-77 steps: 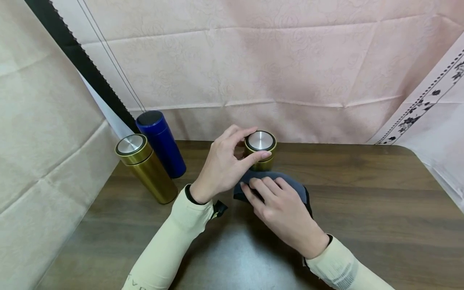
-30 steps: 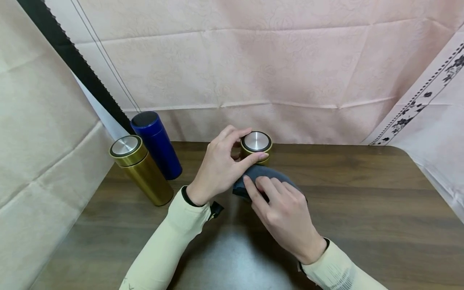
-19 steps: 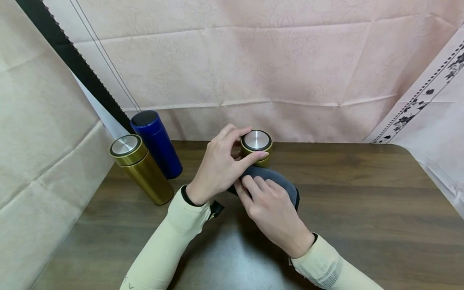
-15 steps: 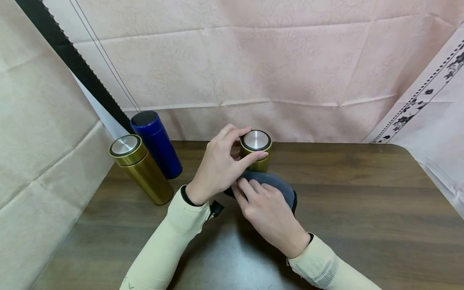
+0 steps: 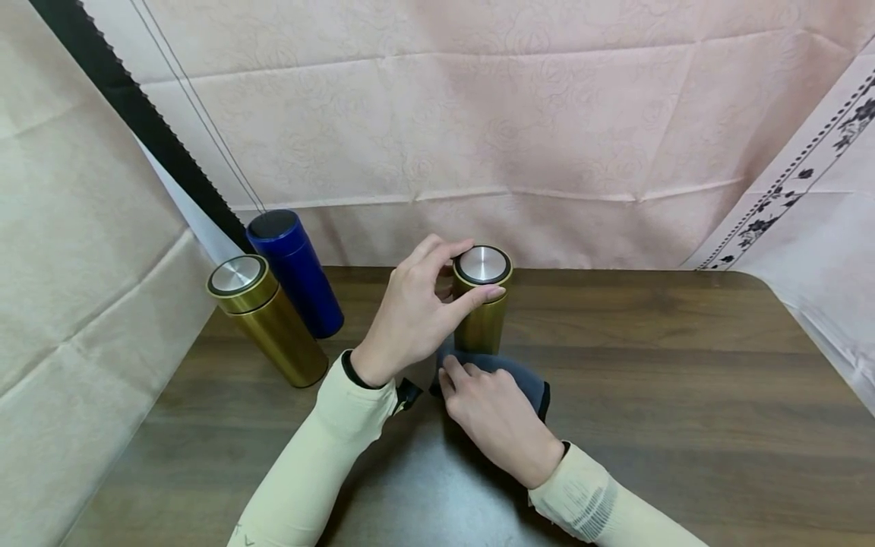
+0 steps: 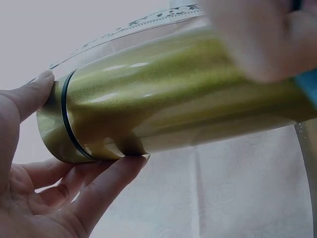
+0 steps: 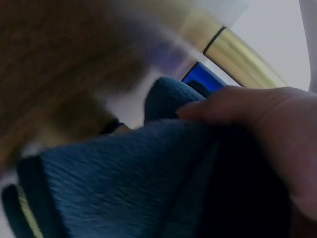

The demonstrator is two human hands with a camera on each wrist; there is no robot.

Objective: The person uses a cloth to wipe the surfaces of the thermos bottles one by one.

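Observation:
A gold thermos bottle [image 5: 481, 327] with a silver-topped lid stands near the table's back edge. My left hand [image 5: 417, 311] grips it around the lid end, thumb on one side and fingers on the other, as the left wrist view confirms. My right hand [image 5: 502, 425] holds a folded blue-grey cloth [image 5: 519, 377] against the bottle's lower part. In the right wrist view, the thumb lies over the fuzzy cloth [image 7: 124, 178], which has a dark border. The cloth hides the bottle's base in the head view.
A second gold thermos [image 5: 276, 330] and a blue thermos [image 5: 301, 277] with a black top stand together at the left. Brown wood-grain table [image 5: 656, 410] extends to the right. Pale patterned cloth [image 5: 547, 129] hangs behind and along the left.
My right hand and the cloth have slid down the bottle from near the lid towards its base, baring more of the gold body. My left hand keeps its grip at the lid.

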